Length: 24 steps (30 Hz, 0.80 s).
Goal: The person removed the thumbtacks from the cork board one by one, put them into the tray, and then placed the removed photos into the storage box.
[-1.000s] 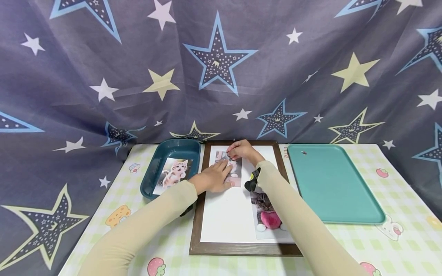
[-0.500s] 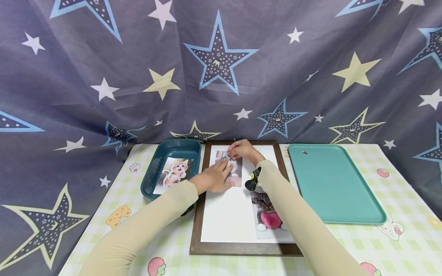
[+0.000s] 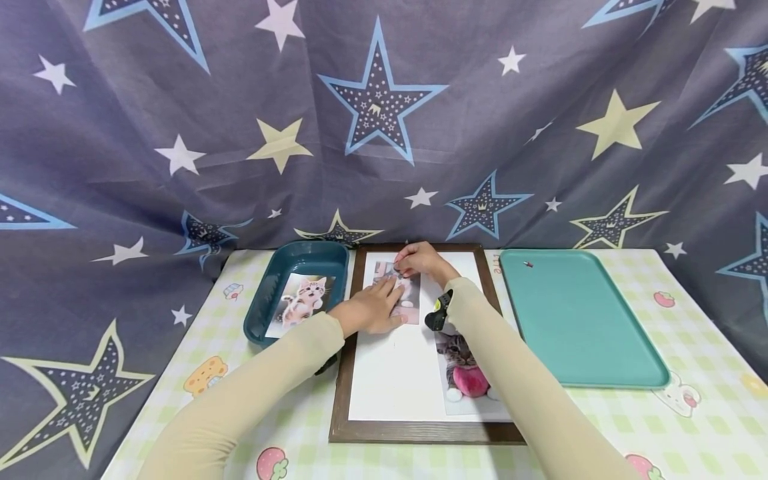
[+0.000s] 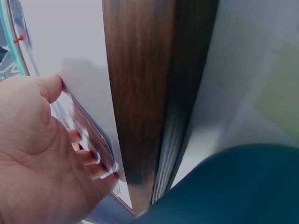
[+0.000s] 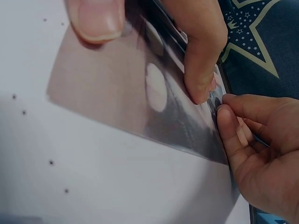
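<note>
Upper cat photo [image 3: 411, 300] lies on white board [image 3: 393, 380], top-left part inside brown frame [image 3: 420, 433]. Left hand [image 3: 375, 308] flat on photo, fingers spread, pressing not clenched; thumb near the lower-right corner. Right hand [image 3: 420, 260] at photo's top edge, thumb and forefinger pinching a small thing [image 5: 217, 108], too small to identify. Photo's lower-right corner lies flat on the board in right wrist view; small dark dots [image 5: 51, 162] on the white beside it.

Room: narrow white strip between photo and frame's left rail; wider one to its right, right forearm crossing it. Broad white area below, down to the bottom rail. Lower cat photo [image 3: 465, 380] in the bottom-right part, partly under the right forearm.

Outside: blue tub [image 3: 306, 252] just beside frame's left edge, contact unclear, kitten photo [image 3: 303, 301] inside. Green tray [image 3: 582, 320] just beside the right edge, small red pin [image 3: 528, 265] near its far-left corner.
</note>
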Motion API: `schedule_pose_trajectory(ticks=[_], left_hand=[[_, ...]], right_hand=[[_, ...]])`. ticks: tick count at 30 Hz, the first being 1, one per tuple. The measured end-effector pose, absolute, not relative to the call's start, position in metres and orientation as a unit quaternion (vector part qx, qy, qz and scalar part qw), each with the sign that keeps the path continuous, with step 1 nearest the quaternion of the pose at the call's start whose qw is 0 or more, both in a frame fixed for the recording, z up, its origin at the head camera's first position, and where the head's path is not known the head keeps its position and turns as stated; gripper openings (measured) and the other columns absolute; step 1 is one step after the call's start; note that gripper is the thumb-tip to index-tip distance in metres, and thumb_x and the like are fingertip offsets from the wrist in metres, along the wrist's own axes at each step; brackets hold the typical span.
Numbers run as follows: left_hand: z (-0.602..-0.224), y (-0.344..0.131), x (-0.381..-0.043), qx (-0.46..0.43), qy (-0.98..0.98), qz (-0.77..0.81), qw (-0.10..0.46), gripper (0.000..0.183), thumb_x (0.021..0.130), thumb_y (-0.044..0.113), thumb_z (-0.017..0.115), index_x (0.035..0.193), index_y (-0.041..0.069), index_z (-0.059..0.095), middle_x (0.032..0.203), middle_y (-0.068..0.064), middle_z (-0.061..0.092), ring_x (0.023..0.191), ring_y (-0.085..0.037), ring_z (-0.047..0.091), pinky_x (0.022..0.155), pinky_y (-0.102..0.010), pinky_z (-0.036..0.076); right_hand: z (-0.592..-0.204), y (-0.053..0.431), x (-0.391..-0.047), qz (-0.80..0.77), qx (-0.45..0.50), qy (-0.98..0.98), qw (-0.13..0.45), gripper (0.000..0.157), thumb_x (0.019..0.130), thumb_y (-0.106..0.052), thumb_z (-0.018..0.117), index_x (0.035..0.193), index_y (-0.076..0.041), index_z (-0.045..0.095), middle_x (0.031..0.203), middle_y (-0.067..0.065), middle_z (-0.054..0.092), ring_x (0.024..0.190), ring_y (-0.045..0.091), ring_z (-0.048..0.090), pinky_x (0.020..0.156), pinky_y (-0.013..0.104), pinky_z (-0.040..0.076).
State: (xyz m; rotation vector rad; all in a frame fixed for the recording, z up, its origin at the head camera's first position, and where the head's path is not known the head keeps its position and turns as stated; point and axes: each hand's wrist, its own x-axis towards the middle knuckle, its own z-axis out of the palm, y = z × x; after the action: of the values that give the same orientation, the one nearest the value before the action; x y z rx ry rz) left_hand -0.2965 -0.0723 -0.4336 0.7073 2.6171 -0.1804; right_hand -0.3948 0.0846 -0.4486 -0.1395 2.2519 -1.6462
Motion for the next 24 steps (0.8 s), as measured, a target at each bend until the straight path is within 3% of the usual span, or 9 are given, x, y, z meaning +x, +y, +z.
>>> schedule_pose_trajectory(ticks=[15, 24], left_hand=[[-0.4334, -0.0736, -0.2978, 0.254, 0.941, -0.055, 0.215, 0.077, 0.108, 0.056, 0.032, 0.166, 0.014, 0.005, 0.173, -0.012, -0.004, 0.161, -0.029, -0.002, 0.130, -0.044, 0.016], [-0.4319, -0.0724, -0.2963, 0.253, 0.941, -0.060, 0.215, 0.076, 0.108, 0.056, 0.032, 0.166, 0.015, 0.006, 0.173, -0.012, -0.003, 0.161, -0.028, -0.001, 0.130, -0.044, 0.017]], right_hand=[[-0.4493, 0.0843, -0.3956, -0.587, -0.063, 0.789, 0.171, 0.018, 0.093, 0.005, 0.066, 0.109, 0.014, 0.063, 0.080, 0.005, 0.067, 0.064, 0.008, 0.061, 0.070, 0.024, 0.059], [-0.4483, 0.0837, -0.3945, -0.587, -0.047, 0.790, 0.172, 0.013, 0.094, 0.002, 0.068, 0.104, 0.008, 0.063, 0.088, 0.009, 0.071, 0.066, 0.011, 0.063, 0.074, 0.027, 0.061]])
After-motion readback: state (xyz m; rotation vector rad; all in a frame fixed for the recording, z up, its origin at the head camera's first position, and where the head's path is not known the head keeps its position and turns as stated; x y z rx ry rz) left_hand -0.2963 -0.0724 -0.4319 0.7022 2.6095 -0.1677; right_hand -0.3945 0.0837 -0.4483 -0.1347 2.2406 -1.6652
